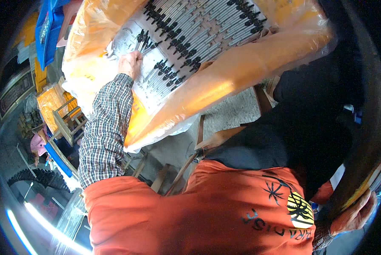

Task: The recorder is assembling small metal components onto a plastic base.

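Workshop-type room, cluttered on the left side; work area is a raised-edge spread of orange plastic wrap (224,85) at top centre, lined with printed paper (127,38). Left hand (130,64) is closed round a bunch of black-ended rods (143,39), grip clamped on the pale shafts, black ends poking out past the fist. Bunch sits over the left part of the paper, beside the short row of rods (168,75) and apart from the long rows of rods (199,34) behind it. Right hand (355,214) is off at the lower right rim, well apart from the rods; bent by the lens, cannot tell whether its grip is apart or together.

Handling, judged from the layout: keep the bunch low and its black ends all pointing one way, loosen fingers a little at a time so rods come free singly, match the slant of the neighbouring rows, don't drag a sleeve across them. Rods look thin and likely to roll; a second hand on the paper would probably help keep it flat.

Surface: plastic is crinkled, folded up toward the body; what carries it is mostly hidden. Beyond: blue bin (47,36) upper left, wooden frame (69,123) below it, a co-worker in a pink checked top (38,143) at far left, bright light tube (50,227) lower left, grey floor (231,111) past the near edge.
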The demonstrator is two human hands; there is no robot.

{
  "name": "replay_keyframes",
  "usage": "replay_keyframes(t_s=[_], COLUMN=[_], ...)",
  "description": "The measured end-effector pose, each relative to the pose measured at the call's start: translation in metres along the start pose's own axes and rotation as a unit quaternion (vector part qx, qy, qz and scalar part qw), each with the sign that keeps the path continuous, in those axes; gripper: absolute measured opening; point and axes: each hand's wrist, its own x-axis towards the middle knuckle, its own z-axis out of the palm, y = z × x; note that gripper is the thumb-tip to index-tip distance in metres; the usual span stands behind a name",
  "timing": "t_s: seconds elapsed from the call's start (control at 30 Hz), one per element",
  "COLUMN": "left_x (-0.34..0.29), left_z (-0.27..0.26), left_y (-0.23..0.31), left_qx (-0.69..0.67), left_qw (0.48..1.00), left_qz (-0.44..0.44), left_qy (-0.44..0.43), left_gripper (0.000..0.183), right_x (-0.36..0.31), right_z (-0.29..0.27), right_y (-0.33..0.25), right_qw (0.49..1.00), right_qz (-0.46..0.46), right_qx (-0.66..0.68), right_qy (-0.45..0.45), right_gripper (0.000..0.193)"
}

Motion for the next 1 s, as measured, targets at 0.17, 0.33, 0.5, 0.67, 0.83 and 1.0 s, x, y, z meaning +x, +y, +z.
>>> replay_keyframes(t_s=[0.17, 0.33, 0.5, 0.67, 0.83, 1.0], left_x=[0.001, -0.001, 0.003, 0.008, 0.005, -0.003], left_z=[-0.005, -0.003, -0.005, -0.003, 0.000, -0.002], left_y=[0.006, 0.013, 0.024, 0.024, 0.020, 0.019], left_qx=[0.029, 0.080, 0.148, 0.159, 0.087, 0.010], left_qw=[0.998, 0.992, 0.985, 0.985, 0.995, 1.000], left_qz=[-0.022, 0.062, 0.057, 0.052, 0.032, -0.011], left_qy=[0.054, 0.079, 0.070, 0.051, 0.035, 0.015], left_gripper=[0.015, 0.020, 0.015, 0.017, 0.023, 0.013], right_x=[-0.001, -0.001, 0.002, -0.001, 0.001, -0.002], right_z=[-0.006, -0.013, -0.024, -0.020, -0.016, -0.008], right_y=[0.009, -0.001, -0.001, 0.006, 0.002, 0.001], right_qw=[0.999, 1.000, 1.000, 0.999, 0.999, 1.000], right_qz=[-0.030, 0.010, 0.021, 0.041, 0.008, 0.014], right_qx=[-0.028, -0.008, -0.001, 0.017, -0.039, -0.022], right_qy=[-0.003, -0.004, -0.002, 0.015, -0.016, -0.012], right_gripper=[0.021, 0.022, 0.022, 0.022, 0.022, 0.022])
